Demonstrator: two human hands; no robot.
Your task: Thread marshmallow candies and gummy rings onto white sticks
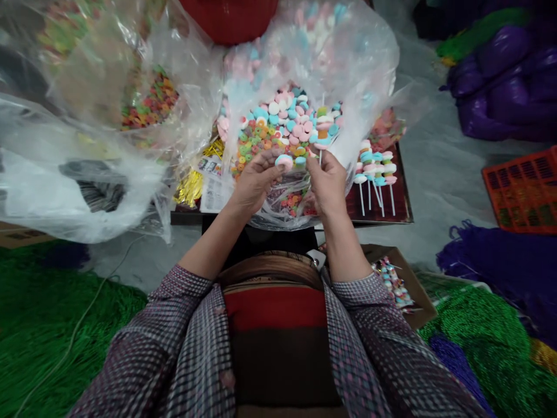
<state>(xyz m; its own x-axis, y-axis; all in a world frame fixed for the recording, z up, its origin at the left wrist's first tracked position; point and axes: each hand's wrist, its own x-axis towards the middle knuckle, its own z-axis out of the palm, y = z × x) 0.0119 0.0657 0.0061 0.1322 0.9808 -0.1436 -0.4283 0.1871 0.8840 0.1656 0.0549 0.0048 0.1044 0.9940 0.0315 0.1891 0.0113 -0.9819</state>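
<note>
Between the thumb and fingers of my left hand (257,181) is a round pink, white and blue candy (284,162). My right hand (327,179) pinches the white stick of a candy skewer (322,129), which stands upright with several pink, orange, blue and green pieces threaded on it. Both hands are over an open clear plastic bag (352,35) of loose candy: pink, white and blue discs (296,119) at the back, small coloured rings (256,139) nearer the left hand. Right of the bag, several finished-looking candy skewers (378,168) lie side by side on the dark table (402,200).
Another clear bag with coloured rings (156,101) covers the left. Gold ties (190,187) lie beside it. A red container (230,17) is at the back. On the floor at right are an orange crate (522,191), purple bundles (500,87) and an open cardboard box (418,284).
</note>
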